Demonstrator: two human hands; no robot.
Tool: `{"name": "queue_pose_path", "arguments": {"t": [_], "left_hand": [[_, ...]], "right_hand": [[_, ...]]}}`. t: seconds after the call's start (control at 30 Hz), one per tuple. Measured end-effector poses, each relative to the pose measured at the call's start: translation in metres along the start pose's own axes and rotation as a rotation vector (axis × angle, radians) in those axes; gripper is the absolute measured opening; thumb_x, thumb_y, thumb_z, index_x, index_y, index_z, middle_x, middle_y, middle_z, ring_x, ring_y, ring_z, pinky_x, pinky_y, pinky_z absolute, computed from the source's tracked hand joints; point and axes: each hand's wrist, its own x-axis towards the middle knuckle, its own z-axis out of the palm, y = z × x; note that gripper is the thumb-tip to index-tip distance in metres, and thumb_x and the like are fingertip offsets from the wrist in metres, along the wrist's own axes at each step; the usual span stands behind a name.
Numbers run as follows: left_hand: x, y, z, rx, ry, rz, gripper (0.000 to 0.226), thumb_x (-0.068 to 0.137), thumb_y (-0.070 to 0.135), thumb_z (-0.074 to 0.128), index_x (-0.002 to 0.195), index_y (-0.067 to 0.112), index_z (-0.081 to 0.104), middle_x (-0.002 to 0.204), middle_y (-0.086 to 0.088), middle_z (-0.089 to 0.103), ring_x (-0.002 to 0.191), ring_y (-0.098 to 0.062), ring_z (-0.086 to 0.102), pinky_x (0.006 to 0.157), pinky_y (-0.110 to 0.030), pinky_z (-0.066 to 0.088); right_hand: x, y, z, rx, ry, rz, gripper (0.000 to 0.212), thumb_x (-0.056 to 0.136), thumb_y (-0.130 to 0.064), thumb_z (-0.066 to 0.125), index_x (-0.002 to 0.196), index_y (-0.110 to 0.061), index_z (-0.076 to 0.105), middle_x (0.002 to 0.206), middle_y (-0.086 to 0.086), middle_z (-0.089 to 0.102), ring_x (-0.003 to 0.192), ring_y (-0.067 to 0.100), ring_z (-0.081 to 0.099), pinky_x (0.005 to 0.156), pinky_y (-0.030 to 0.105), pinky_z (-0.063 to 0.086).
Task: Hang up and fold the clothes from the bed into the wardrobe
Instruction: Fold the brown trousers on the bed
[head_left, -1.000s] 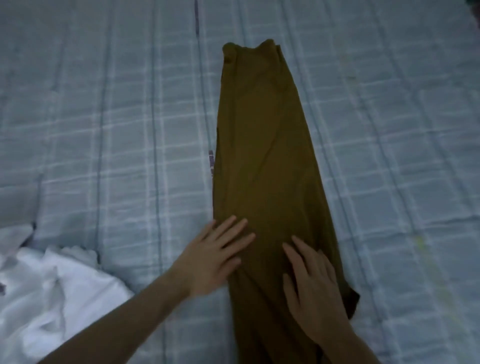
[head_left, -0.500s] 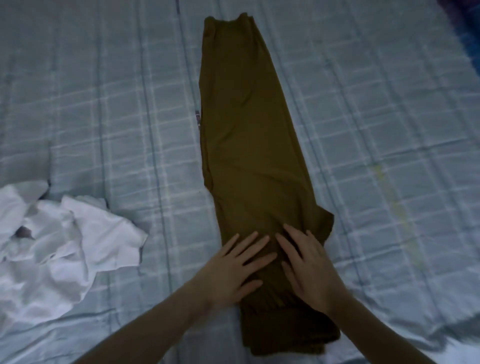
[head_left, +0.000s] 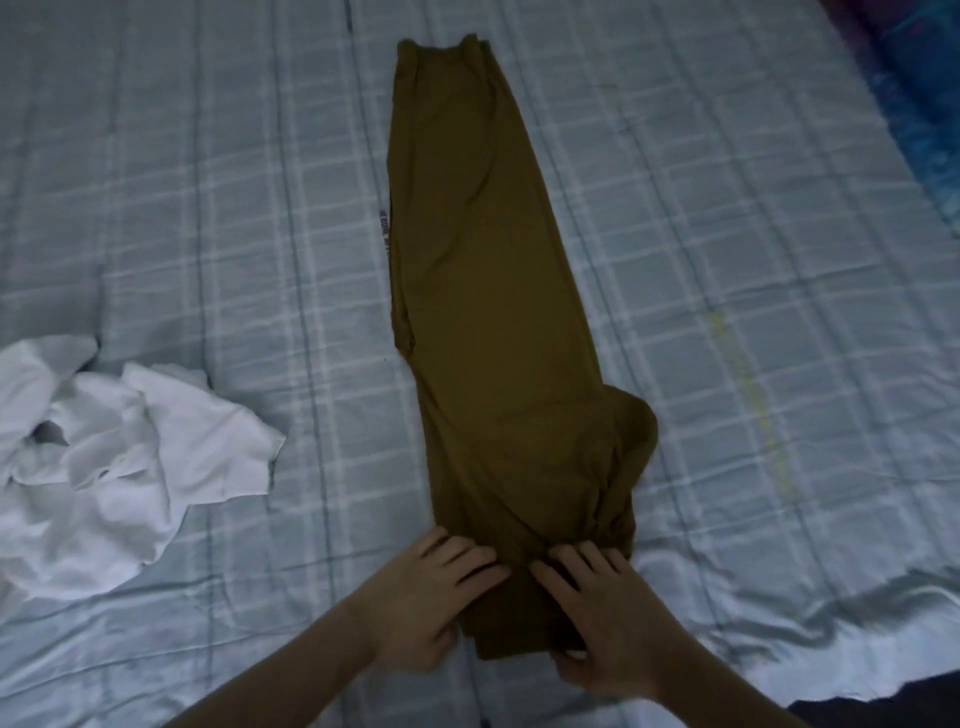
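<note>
A long olive-brown garment (head_left: 483, 291) lies folded lengthwise down the middle of the checked pale-blue bed (head_left: 208, 208), its near end bunched on the right side. My left hand (head_left: 431, 597) holds the near end at its left edge, fingers on top and thumb tucked at the cloth's edge. My right hand (head_left: 597, 618) pinches the same near end, fingers on top and thumb under the hem. A crumpled white garment (head_left: 104, 467) lies apart on the bed at the left.
A dark blue patterned fabric (head_left: 919, 104) runs along the bed's far right edge. A shiny pale sheet (head_left: 779, 623) covers the near right part. Something dark (head_left: 883, 714) shows at the bottom right corner.
Both hands slid down the olive garment toward me, from flat on its lower middle to its near end, where they now hold the hem. The view tilted, showing more of the bed's near edge.
</note>
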Motion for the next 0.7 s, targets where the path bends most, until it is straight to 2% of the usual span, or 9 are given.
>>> {"name": "queue_pose_path", "arguments": {"t": [0.07, 0.23, 0.37, 0.43, 0.47, 0.53, 0.57, 0.63, 0.7], "left_hand": [[0.002, 0.003, 0.007, 0.012, -0.033, -0.054, 0.091, 0.056, 0.044, 0.058, 0.143, 0.025, 0.04, 0.133, 0.004, 0.048, 0.113, -0.017, 0.047, 0.097, -0.032, 0.028], [0.018, 0.008, 0.0, 0.001, 0.035, -0.152, 0.061, 0.067, 0.048, 0.057, 0.124, 0.03, 0.051, 0.113, 0.009, 0.051, 0.093, -0.013, 0.048, 0.073, -0.028, 0.043], [0.022, 0.013, -0.024, -0.426, -0.006, -0.339, 0.018, 0.085, 0.038, 0.06, 0.1, 0.027, 0.059, 0.095, 0.007, 0.06, 0.088, -0.014, 0.055, 0.07, -0.025, 0.038], [0.024, 0.02, -0.036, -0.701, -0.21, -0.44, 0.014, 0.09, 0.038, 0.06, 0.082, 0.027, 0.057, 0.083, 0.007, 0.06, 0.084, -0.013, 0.059, 0.072, -0.027, 0.041], [0.024, 0.023, -0.043, -0.861, -0.396, -0.466, 0.015, 0.089, 0.035, 0.061, 0.077, 0.026, 0.058, 0.079, 0.009, 0.06, 0.081, -0.011, 0.06, 0.073, -0.027, 0.044], [0.024, 0.023, -0.059, -1.179, -0.759, -0.447, 0.011, 0.08, 0.02, 0.064, 0.073, 0.027, 0.067, 0.075, 0.011, 0.063, 0.075, -0.006, 0.06, 0.072, -0.02, 0.05], [0.025, 0.017, -0.068, -1.314, -0.821, -0.43, 0.02, 0.075, 0.009, 0.06, 0.077, 0.026, 0.07, 0.076, 0.009, 0.065, 0.074, -0.004, 0.061, 0.07, -0.016, 0.05], [0.032, -0.002, -0.082, -1.459, -0.643, -0.503, 0.039, 0.078, -0.006, 0.047, 0.098, 0.017, 0.071, 0.091, 0.001, 0.069, 0.082, -0.006, 0.064, 0.07, -0.016, 0.051], [0.046, -0.025, -0.093, -1.276, -0.14, -0.612, 0.042, 0.091, -0.007, 0.041, 0.11, 0.019, 0.067, 0.105, 0.001, 0.069, 0.092, -0.005, 0.065, 0.08, -0.024, 0.052]], "right_hand": [[0.001, -0.003, 0.005, -0.025, -0.055, 0.044, 0.083, 0.052, -0.061, 0.058, 0.126, -0.024, 0.054, 0.114, -0.001, 0.056, 0.094, 0.02, 0.056, 0.074, 0.032, 0.052], [0.008, -0.018, 0.008, -0.125, -0.053, 0.093, 0.079, 0.047, -0.052, 0.069, 0.117, -0.02, 0.055, 0.099, 0.0, 0.055, 0.078, 0.02, 0.055, 0.058, 0.034, 0.05], [0.009, -0.027, -0.012, -0.024, -0.141, 0.164, 0.036, 0.068, -0.037, 0.061, 0.099, -0.021, 0.058, 0.086, -0.002, 0.063, 0.072, 0.021, 0.062, 0.057, 0.034, 0.048], [0.011, -0.026, -0.032, 0.141, -0.277, 0.195, 0.025, 0.081, -0.032, 0.051, 0.101, -0.018, 0.059, 0.097, 0.004, 0.066, 0.088, 0.026, 0.065, 0.069, 0.033, 0.049], [0.012, -0.025, -0.041, 0.225, -0.387, 0.192, 0.025, 0.083, -0.031, 0.05, 0.102, -0.017, 0.059, 0.101, 0.005, 0.065, 0.094, 0.026, 0.064, 0.073, 0.032, 0.048], [0.013, -0.025, -0.061, 0.35, -0.537, 0.147, 0.024, 0.081, -0.03, 0.052, 0.104, -0.024, 0.06, 0.102, 0.001, 0.064, 0.097, 0.022, 0.062, 0.077, 0.03, 0.048], [0.014, -0.024, -0.072, 0.368, -0.54, 0.134, 0.026, 0.08, -0.029, 0.053, 0.104, -0.027, 0.059, 0.101, -0.001, 0.065, 0.097, 0.019, 0.063, 0.076, 0.029, 0.048], [0.019, -0.022, -0.094, 0.38, -0.516, 0.121, 0.022, 0.077, -0.028, 0.054, 0.099, -0.028, 0.06, 0.095, -0.003, 0.068, 0.091, 0.017, 0.065, 0.072, 0.026, 0.047], [0.027, -0.021, -0.116, 0.415, -0.53, 0.145, 0.015, 0.076, -0.024, 0.053, 0.09, -0.026, 0.06, 0.09, -0.002, 0.069, 0.085, 0.016, 0.065, 0.072, 0.028, 0.05]]}}
